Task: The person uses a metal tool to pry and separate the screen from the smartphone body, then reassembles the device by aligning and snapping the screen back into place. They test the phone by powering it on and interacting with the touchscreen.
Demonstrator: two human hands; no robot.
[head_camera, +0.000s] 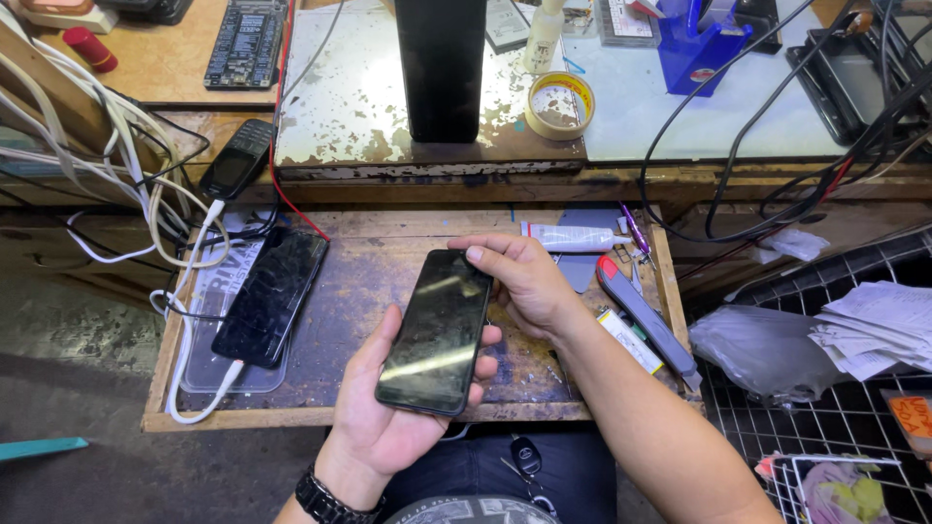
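The fingers (pixel 482 364) of the left hand (pixel 388 408) curl narrowly around the right edge of a black glass-fronted smartphone (pixel 437 330), with the thumb pressed along its left edge, so the slab lies cradled screen-up in the palm above the front lip of the worn wooden pull-out desk (pixel 359 291); held this way the dark screen faces the wearer and catches a streak of light. Well to the left of those fingers, a second black smartphone with a scuffed, cracked-looking screen (pixel 272 294) lies flat on a clear plastic sheet (pixel 209 364), a white cable (pixel 199 388) plugged into its lower end, apparently so it can charge out of the way. Farther up and left, a small black keypad phone (pixel 236 160) rests tilted against the upper shelf edge, also on a white lead. At the top corner of the held phone, the right hand (pixel 529 281) closes its fingers (pixel 485 254) in a narrow pinch on the upper right edge, steadying or pressing that corner while the left hand supports the weight. Just right of those fingers lie a white squeeze tube with a grey nozzle end (pixel 575 237) and a grey utility knife with a red tip (pixel 641 315), both within easy reach. Above, on the chipped white upper surface, sits a roll of yellowish tape (pixel 560 105).
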